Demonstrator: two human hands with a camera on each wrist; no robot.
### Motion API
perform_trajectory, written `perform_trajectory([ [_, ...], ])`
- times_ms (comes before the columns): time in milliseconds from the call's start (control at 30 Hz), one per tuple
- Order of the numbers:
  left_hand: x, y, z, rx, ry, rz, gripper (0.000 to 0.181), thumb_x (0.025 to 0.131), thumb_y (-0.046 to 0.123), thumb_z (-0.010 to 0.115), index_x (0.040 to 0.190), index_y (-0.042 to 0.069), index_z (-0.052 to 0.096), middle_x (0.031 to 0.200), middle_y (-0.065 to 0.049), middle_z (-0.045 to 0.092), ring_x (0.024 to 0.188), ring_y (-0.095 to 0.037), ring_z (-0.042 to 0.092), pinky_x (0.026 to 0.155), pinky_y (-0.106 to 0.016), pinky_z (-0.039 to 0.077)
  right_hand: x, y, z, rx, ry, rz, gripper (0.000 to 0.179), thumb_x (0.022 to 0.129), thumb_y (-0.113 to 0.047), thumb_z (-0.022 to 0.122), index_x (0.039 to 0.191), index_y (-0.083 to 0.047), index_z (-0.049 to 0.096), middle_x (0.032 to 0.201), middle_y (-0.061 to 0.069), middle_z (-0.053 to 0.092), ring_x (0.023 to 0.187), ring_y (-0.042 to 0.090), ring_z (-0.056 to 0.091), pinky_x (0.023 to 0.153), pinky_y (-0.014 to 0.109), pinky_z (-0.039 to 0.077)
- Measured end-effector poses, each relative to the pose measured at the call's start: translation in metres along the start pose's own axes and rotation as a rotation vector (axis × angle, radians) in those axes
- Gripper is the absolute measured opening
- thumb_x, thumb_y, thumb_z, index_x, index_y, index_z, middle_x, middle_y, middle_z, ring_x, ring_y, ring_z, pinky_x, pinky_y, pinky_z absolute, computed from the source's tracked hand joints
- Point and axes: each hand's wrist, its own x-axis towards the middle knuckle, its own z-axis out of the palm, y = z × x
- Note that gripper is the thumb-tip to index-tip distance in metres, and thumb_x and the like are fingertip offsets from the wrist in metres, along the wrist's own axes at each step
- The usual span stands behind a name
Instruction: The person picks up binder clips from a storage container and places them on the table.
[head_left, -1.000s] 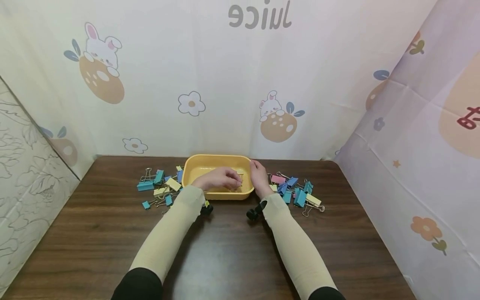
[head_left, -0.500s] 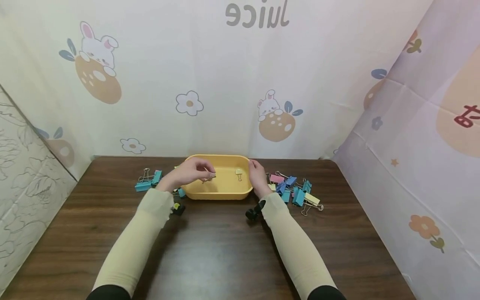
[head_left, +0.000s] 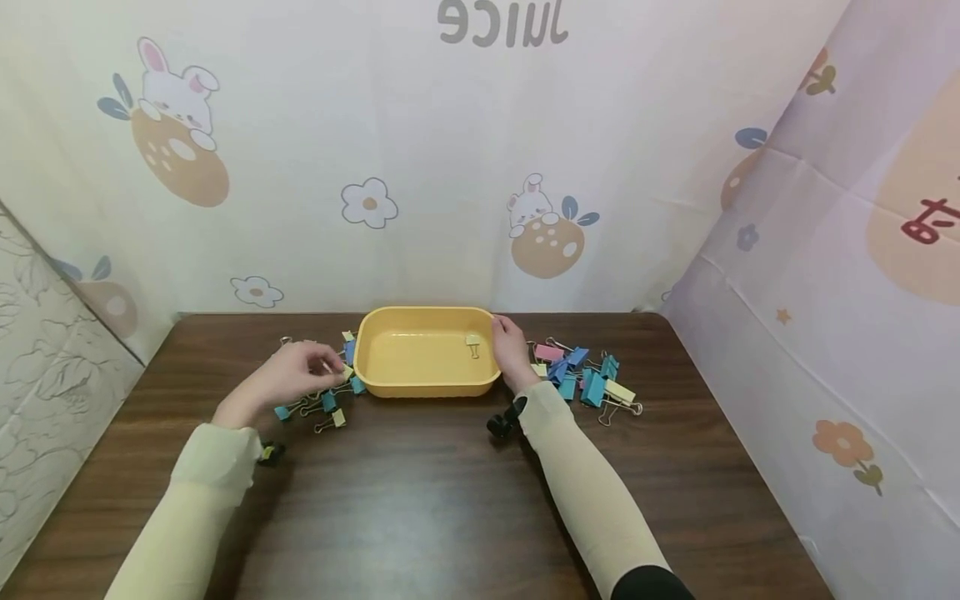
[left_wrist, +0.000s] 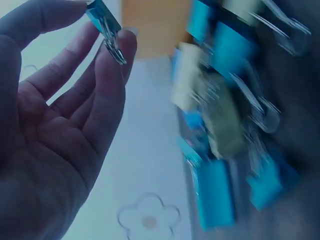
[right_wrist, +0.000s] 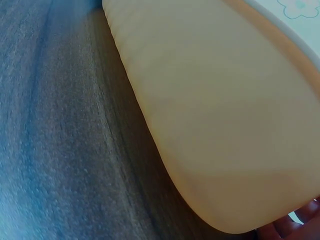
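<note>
My left hand [head_left: 296, 371] is over the left group of binder clips. In the left wrist view, its thumb and fingertips pinch a small teal binder clip [left_wrist: 104, 16] with silver handles. A yellow tray [head_left: 420, 390] stands at the table's back middle, holding one small pale-yellow binder clip [head_left: 472, 340] near its right end. My right hand [head_left: 512, 350] grips the tray's right end at the rim. In the right wrist view, the tray's side [right_wrist: 215, 110] fills most of the frame and only some fingers [right_wrist: 287, 227] show at the lower corner.
Blue, teal and yellow clips [head_left: 328, 402] lie left of the tray, partly hidden by my left hand. Another pile of teal, blue, pink and yellow clips [head_left: 592, 387] lies to its right. A patterned curtain [head_left: 450, 250] hangs behind the brown table [head_left: 420, 500].
My left hand has moved left from inside the tray to the left clips. A pale-yellow clip near the fingers earlier lies uncovered in the tray. My right hand stays on the tray.
</note>
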Motion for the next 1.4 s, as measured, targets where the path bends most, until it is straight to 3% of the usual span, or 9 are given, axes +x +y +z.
perform_trajectory([
  [100, -0.014, -0.013, 0.001, 0.056, -0.013, -0.005, 0.010, 0.088, 0.013, 0.074, 0.095, 0.008, 0.071, 0.085, 0.003, 0.068, 0.077, -0.013, 0.063, 0.064, -0.030, 0.052, 0.000, 0.001, 0.001, -0.010, 0.006, -0.016, 0.044, 0.109, -0.040, 0.036, 0.140, -0.014, 0.054, 0.138, 0.007, 0.055, 0.124, 0.024, 0.052, 0.106, 0.044, 0.042],
  [300, -0.029, -0.025, 0.008, 0.062, -0.071, -0.031, 0.011, 0.085, 0.011, 0.075, 0.094, 0.008, 0.069, 0.079, 0.003, 0.064, 0.069, -0.013, 0.058, 0.059, -0.030, 0.050, 0.000, 0.001, 0.001, -0.015, 0.010, -0.022, 0.043, 0.109, -0.039, 0.037, 0.140, -0.014, 0.053, 0.138, 0.006, 0.054, 0.124, 0.024, 0.052, 0.106, 0.044, 0.042],
  [500, -0.036, -0.031, 0.016, 0.147, -0.098, -0.037, 0.015, 0.082, 0.012, 0.078, 0.094, 0.011, 0.068, 0.076, 0.004, 0.059, 0.067, -0.013, 0.053, 0.059, -0.031, 0.047, 0.000, 0.001, 0.001, -0.009, 0.005, -0.009, 0.044, 0.109, -0.039, 0.036, 0.141, -0.015, 0.053, 0.140, 0.006, 0.054, 0.125, 0.024, 0.052, 0.107, 0.044, 0.041],
  [900, -0.043, -0.034, 0.015, 0.150, -0.109, -0.037, 0.018, 0.083, 0.009, 0.077, 0.099, 0.010, 0.069, 0.084, 0.004, 0.063, 0.072, -0.012, 0.056, 0.062, -0.031, 0.049, -0.002, -0.003, -0.001, -0.010, -0.015, 0.016, 0.045, 0.109, -0.040, 0.036, 0.143, -0.014, 0.051, 0.142, 0.007, 0.052, 0.127, 0.025, 0.050, 0.109, 0.044, 0.040],
  [1133, -0.036, -0.024, 0.003, 0.118, -0.081, -0.007, 0.014, 0.087, 0.009, 0.074, 0.100, 0.008, 0.069, 0.085, 0.005, 0.065, 0.075, -0.012, 0.060, 0.062, -0.030, 0.052, -0.002, -0.005, -0.002, -0.013, -0.013, 0.009, 0.046, 0.109, -0.040, 0.036, 0.143, -0.013, 0.050, 0.141, 0.007, 0.052, 0.127, 0.024, 0.050, 0.108, 0.044, 0.040],
  [1400, -0.009, 0.012, -0.001, 0.062, -0.002, 0.093, 0.009, 0.094, 0.012, 0.068, 0.103, 0.011, 0.071, 0.091, 0.005, 0.068, 0.083, -0.013, 0.061, 0.070, -0.032, 0.051, 0.000, -0.002, -0.001, -0.019, -0.009, 0.016, 0.046, 0.109, -0.041, 0.037, 0.143, -0.015, 0.051, 0.141, 0.006, 0.053, 0.127, 0.024, 0.050, 0.108, 0.045, 0.040],
])
